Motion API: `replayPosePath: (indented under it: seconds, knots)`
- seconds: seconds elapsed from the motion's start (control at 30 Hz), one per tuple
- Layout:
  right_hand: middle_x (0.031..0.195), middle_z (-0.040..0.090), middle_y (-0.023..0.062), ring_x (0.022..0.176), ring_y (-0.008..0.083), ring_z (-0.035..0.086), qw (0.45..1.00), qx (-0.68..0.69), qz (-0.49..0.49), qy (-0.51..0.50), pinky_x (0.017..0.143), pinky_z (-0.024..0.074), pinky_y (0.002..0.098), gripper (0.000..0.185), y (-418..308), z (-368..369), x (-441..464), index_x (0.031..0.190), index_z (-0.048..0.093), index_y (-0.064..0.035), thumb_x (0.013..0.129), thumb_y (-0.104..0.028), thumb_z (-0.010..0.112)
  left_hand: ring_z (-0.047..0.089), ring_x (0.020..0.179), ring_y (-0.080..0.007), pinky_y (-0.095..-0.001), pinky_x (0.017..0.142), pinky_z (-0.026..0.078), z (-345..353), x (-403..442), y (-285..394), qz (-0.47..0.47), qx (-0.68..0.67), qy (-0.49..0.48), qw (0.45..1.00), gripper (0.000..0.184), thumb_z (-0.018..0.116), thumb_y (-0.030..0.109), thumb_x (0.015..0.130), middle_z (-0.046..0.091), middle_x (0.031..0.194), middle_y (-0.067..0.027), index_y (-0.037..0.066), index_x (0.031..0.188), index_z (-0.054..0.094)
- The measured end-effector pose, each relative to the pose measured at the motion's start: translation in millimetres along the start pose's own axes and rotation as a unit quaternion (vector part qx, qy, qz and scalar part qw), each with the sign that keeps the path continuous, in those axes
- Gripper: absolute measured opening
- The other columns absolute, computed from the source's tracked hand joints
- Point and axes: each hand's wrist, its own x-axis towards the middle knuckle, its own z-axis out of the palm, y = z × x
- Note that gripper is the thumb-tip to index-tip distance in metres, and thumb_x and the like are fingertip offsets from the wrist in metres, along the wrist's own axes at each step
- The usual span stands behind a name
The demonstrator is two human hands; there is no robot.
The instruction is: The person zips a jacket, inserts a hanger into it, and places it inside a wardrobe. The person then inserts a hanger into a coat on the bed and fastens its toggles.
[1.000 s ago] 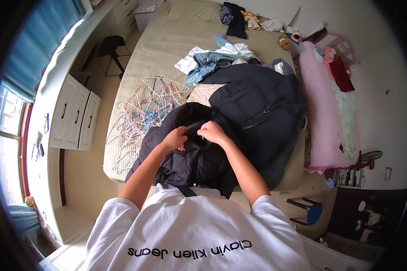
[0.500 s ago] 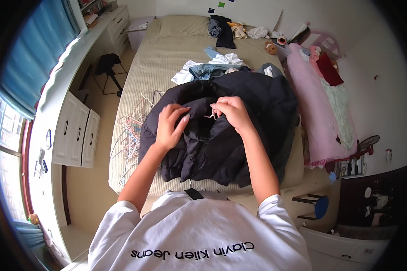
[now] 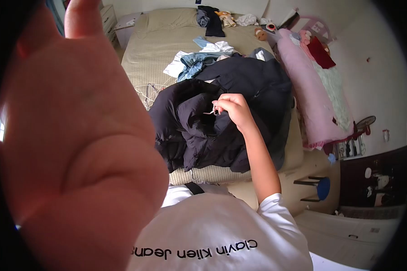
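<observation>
My left hand (image 3: 86, 131) is raised close to the camera, its palm filling the left side of the view. The fingers look stretched out and apart, with their tips cut off by the frame edge; nothing shows in the palm. Over the collar of a black puffer jacket (image 3: 199, 147), my right hand (image 3: 234, 108) pinches a pale clothes hanger (image 3: 210, 112) near its hook. The rest of the hanger is hidden in the jacket, which lies bunched on the bed (image 3: 142, 56).
Beyond the jacket lie blue and white clothes (image 3: 196, 63). Several loose hangers (image 3: 154, 86) show beside it, partly behind my left hand. A pink bedding roll (image 3: 303, 86) runs along the right, and a blue-topped stool (image 3: 322, 189) stands at lower right.
My left hand has come away from the jacket collar and up in front of the camera. The right hand keeps its pinch on the hanger. The view has shifted slightly.
</observation>
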Motion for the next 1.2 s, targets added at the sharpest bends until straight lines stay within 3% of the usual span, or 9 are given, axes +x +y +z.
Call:
replayPosePath:
  seconds: [0.33,0.43,0.5,0.6,0.67,0.77,0.87,1.03,1.2]
  knots:
    - [0.06,0.054,0.0035,0.062,0.0098,0.052,0.999,0.024,0.012,0.019,0.063,0.0398,0.0239,0.023,4,-1,-20,0.058,0.054,0.0007,0.08,-0.006,0.055,0.03,0.13,-0.0364,-0.0544,0.1,0.029,-2,8,-9,0.027,-0.056,-0.102,0.993,0.085,0.027,0.073,0.082,0.03,0.141,-0.019,0.01,0.14,0.027]
    - [0.06,0.054,0.0035,0.062,0.0092,0.051,0.999,0.01,0.021,0.033,0.063,0.0393,0.0235,0.024,-3,3,-26,0.057,0.054,0.0006,0.08,-0.006,0.055,0.029,0.13,-0.0336,-0.0512,0.102,0.027,-28,-14,-18,-0.174,0.029,-0.215,0.961,0.088,0.037,0.071,0.079,0.03,0.141,-0.0181,0.008,0.14,0.027]
    - [0.06,0.057,0.0038,0.058,0.0082,0.053,0.999,0.002,-0.015,0.047,0.057,0.0396,0.0228,0.02,-4,0,-35,0.06,0.057,0.0017,0.078,-0.007,0.058,0.027,0.132,-0.028,-0.0445,0.106,0.025,-61,-45,-24,-0.422,0.207,-0.321,0.822,0.092,0.056,0.064,0.075,0.032,0.141,-0.0167,0.005,0.139,0.03]
    - [0.06,0.057,0.0036,0.059,0.0082,0.052,0.998,0.002,-0.014,0.064,0.058,0.0387,0.0224,0.019,-15,-6,-53,0.061,0.058,0.0022,0.078,-0.006,0.058,0.022,0.134,-0.0372,-0.047,0.109,0.019,-91,-101,-43,-0.401,0.349,-0.625,0.572,0.094,0.075,0.049,0.064,0.035,0.139,-0.0169,0.008,0.137,0.033]
    - [0.061,0.056,0.0034,0.059,0.0076,0.052,0.996,0.014,-0.021,0.084,0.057,0.038,0.022,0.019,-28,-5,-67,0.062,0.058,0.0027,0.079,-0.006,0.058,0.032,0.129,-0.0374,-0.0436,0.105,0.028,-100,-135,-44,-0.315,0.386,-0.656,0.568,0.096,0.075,0.051,0.062,0.041,0.134,-0.0168,0.009,0.137,0.034]
    - [0.062,0.052,0.0035,0.058,0.0076,0.045,0.99,0.028,-0.001,0.135,0.056,0.0315,0.0223,0.021,-54,3,-86,0.059,0.054,0.0031,0.078,-0.004,0.059,0.047,0.116,-0.0345,-0.0396,0.094,0.04,-102,-152,-48,-0.47,0.269,-0.626,0.56,0.098,0.076,0.053,0.059,0.051,0.124,-0.0178,0.01,0.136,0.035]
    - [0.063,0.055,0.0014,0.058,0.005,0.047,0.987,0.003,-0.027,0.158,0.054,0.0324,0.0204,0.02,-65,12,-109,0.062,0.058,0.0022,0.079,-0.008,0.061,0.062,0.086,-0.0296,-0.0376,0.073,0.05,-92,-155,-37,-0.404,0.399,-0.569,0.595,0.097,0.074,0.055,0.058,0.062,0.099,-0.0157,0.007,0.134,0.036]
    - [0.061,0.05,0.0023,0.057,0.0062,0.046,0.968,0.011,-0.08,0.239,0.054,0.034,0.022,0.021,-79,41,-138,0.06,0.052,0.0043,0.078,-0.002,0.061,0.063,0.07,-0.032,-0.0396,0.062,0.05,-82,-163,-29,-0.358,0.371,-0.63,0.581,0.035,0.073,0.033,0.067,0.063,0.072,-0.0132,0.005,0.078,0.056]
    - [0.064,0.051,0.0024,0.059,0.0069,0.048,0.951,-0.036,-0.091,0.294,0.055,0.0365,0.0219,0.022,-96,47,-175,0.061,0.051,0.0031,0.081,-0.003,0.06,0.059,0.065,-0.0326,-0.0415,0.058,0.047,-62,-182,-15,-0.303,0.274,-0.598,0.69,0.016,0.062,0.009,0.059,0.057,0.063,-0.0125,0.005,0.072,0.052]
